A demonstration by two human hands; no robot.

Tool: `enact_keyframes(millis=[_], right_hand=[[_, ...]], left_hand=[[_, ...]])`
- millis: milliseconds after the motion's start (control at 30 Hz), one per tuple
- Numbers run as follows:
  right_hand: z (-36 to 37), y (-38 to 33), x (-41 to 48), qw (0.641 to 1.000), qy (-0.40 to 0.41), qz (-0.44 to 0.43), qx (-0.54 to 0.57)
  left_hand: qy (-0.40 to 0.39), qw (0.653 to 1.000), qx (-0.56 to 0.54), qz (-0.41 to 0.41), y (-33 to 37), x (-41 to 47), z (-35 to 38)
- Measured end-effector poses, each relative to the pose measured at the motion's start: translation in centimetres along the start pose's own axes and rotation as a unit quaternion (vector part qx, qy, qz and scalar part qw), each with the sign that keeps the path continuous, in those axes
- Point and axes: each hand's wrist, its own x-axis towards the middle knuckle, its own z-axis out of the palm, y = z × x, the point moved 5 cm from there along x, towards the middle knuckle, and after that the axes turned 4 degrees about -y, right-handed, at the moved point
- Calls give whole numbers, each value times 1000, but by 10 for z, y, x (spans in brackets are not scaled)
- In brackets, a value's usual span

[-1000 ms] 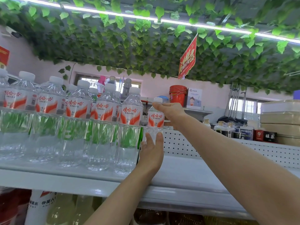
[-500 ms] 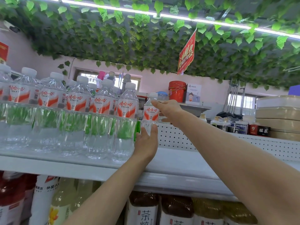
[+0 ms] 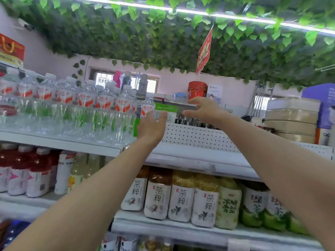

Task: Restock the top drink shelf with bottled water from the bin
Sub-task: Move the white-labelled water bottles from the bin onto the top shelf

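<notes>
Water bottles (image 3: pixel 125 105) of clear ribbed plastic crowd the flat white shelf (image 3: pixel 190 153)

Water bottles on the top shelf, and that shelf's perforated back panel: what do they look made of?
Water bottles: thin clear plastic with a glossy finish. Green shows through the walls, the caps look like white plastic, and the red-and-white labels look like printed film. Back panel: probably painted sheet metal, matte white, with a regular grid of punched holes.
</notes>
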Motion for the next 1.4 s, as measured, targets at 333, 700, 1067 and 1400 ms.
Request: enact_keyframes(millis=[333,700,1067,1400], right_hand=[[-1,51,-148,996,-74,28,-35],[111,118,-294,969,-209,128,-12],[246,184,-386,918,-344,197,-12],[400,240,-474,820,-466,329,53]], left_hand=[[20,994,107,-5,17,-138,27],[-77,974,181,-109,-91,-275,85],[-187,938,160,-244,-243,-397,127],[-259,853,111,-439,-404,-522,157]])
